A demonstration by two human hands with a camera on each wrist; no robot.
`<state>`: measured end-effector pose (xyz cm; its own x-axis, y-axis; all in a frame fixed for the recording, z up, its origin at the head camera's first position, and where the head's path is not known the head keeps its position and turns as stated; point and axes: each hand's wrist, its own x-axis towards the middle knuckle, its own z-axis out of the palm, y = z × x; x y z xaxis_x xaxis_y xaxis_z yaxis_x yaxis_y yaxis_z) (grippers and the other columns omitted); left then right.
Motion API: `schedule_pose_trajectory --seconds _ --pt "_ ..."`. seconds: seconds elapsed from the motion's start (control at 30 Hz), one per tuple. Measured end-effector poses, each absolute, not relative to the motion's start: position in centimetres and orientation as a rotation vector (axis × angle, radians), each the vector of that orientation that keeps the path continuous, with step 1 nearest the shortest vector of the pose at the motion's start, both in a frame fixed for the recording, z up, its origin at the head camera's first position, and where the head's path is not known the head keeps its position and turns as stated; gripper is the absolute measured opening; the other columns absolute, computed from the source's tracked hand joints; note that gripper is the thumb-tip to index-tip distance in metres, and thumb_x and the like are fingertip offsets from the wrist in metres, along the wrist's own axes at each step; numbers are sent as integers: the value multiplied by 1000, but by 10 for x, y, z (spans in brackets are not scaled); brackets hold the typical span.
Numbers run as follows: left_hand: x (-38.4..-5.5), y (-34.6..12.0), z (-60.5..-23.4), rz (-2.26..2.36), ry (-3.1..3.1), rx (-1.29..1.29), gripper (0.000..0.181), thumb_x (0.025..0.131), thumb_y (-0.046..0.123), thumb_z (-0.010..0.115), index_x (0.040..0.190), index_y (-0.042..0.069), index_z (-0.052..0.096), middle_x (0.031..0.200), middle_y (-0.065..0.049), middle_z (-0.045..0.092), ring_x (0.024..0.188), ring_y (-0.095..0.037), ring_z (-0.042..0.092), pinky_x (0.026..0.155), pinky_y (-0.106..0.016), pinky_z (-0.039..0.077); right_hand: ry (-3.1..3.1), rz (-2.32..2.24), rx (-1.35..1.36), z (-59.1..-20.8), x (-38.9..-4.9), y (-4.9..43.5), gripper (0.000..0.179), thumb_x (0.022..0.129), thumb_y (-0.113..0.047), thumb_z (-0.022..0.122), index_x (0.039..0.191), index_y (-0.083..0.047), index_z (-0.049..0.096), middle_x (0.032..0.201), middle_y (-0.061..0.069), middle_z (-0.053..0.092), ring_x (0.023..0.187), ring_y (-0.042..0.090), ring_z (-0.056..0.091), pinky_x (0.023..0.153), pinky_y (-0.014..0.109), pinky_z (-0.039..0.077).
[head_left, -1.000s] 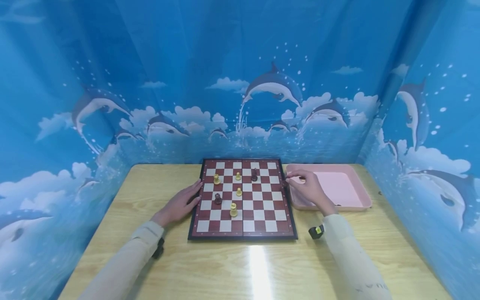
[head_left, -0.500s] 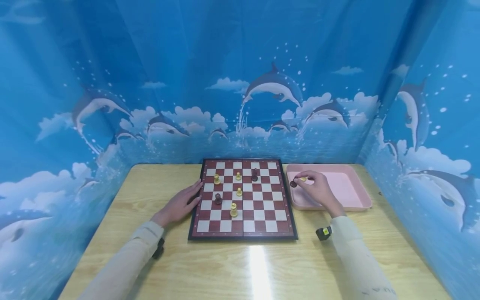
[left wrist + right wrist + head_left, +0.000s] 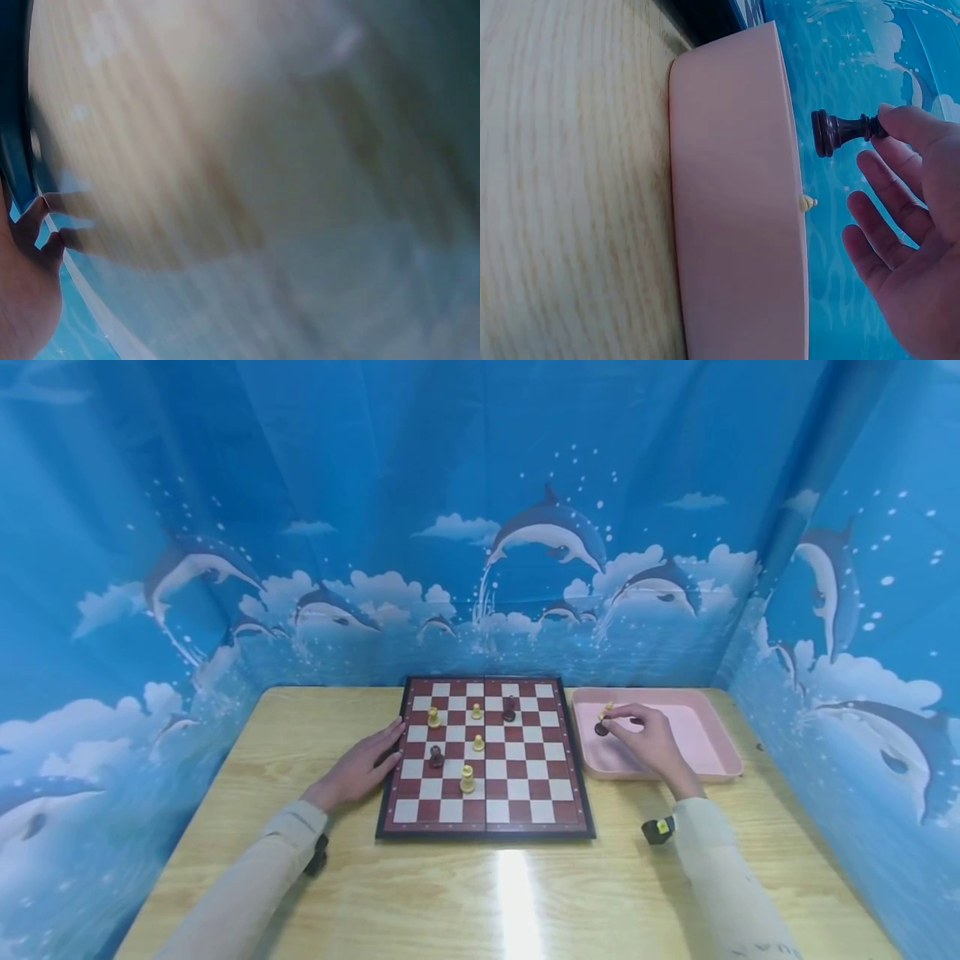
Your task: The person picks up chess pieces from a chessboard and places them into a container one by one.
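Note:
Over the left part of the pink tray (image 3: 697, 722), my right hand (image 3: 651, 745) pinches a dark chess piece (image 3: 845, 132) by its top, the wide base turned away from the fingers. In the right wrist view its other fingers are loosely spread. My left hand (image 3: 360, 770) lies along the left edge of the chessboard (image 3: 540, 770), fingertips at the rim. Several yellow pieces stand on the board, among them a pawn (image 3: 478, 743) and a rook (image 3: 467, 780). Two dark pieces stand there too, one on the left half (image 3: 437, 757) and a taller one at the back right (image 3: 509, 709).
A yellow chess piece (image 3: 606, 710) shows inside the tray, its top peeking over the wall in the right wrist view. The wooden table (image 3: 420, 893) runs back to a blue dolphin curtain (image 3: 390, 643) standing on three sides.
My right hand has carried the dark chess piece rightward from the board's right edge to above the tray. My left hand has stayed in place, and the pieces on the board have not moved.

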<state>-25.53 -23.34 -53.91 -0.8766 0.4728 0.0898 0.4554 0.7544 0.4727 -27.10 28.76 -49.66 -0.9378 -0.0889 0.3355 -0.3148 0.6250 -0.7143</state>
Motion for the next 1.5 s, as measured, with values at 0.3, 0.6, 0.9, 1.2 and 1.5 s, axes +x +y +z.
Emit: schedule_pose_trajectory --seconds 0.3,0.6,0.9,1.2,1.5 --pt "-255 -232 -537 764 2905 775 62 111 39 39 162 10 22 170 -12 18 151 -40 28 123 -58 26 -2566 1204 311 -498 -271 296 17 92 -13 75 103 0 77 108 20 75 107 38 66 97 56 50" --pt "-255 -234 -538 752 2907 763 62 111 40 38 163 11 21 170 -11 17 152 -39 28 123 -58 26 -2595 1190 256 -499 -269 303 20 94 -17 74 104 -1 77 107 17 76 106 29 65 96 46 48" --pt "-255 -234 -538 765 2911 782 61 111 37 40 162 10 22 170 -11 18 152 -39 28 123 -58 25 -2574 1212 256 -502 -268 313 19 93 -16 75 103 0 77 106 18 76 96 -6 57 96 50 50" --pt "-255 -234 -538 771 2896 759 62 111 40 39 163 12 21 170 -8 16 153 -37 26 124 -57 24 -2612 1166 231 -503 -268 320 19 94 -14 73 105 0 77 105 18 77 99 4 61 95 50 51" --pt "-254 -233 -537 762 2891 731 62 111 41 38 163 13 20 171 -8 16 153 -36 25 124 -56 24 -2615 1170 202 -505 -268 324 21 94 -18 74 105 0 78 103 17 77 99 7 61 95 50 50"
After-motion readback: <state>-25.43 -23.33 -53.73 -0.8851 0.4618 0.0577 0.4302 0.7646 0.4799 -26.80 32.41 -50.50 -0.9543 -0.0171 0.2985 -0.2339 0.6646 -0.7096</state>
